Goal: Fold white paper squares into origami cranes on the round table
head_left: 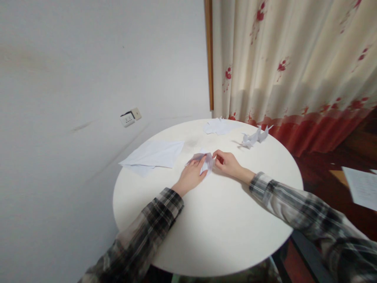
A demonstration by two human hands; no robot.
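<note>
A small folded piece of white paper (207,160) lies on the round white table (218,228), between both hands. My left hand (192,174) rests on its left side with fingers pressed down on the paper. My right hand (228,162) pinches the paper's right edge with curled fingers. Both sleeves are plaid.
Flat white sheets (153,156) lie on the table's left edge. More paper (218,126) sits at the far edge, and folded paper cranes (255,137) stand to the right of it. A wall with a socket (130,116) is at left, a flowered curtain (294,70) behind, a printed sheet (362,186) at right.
</note>
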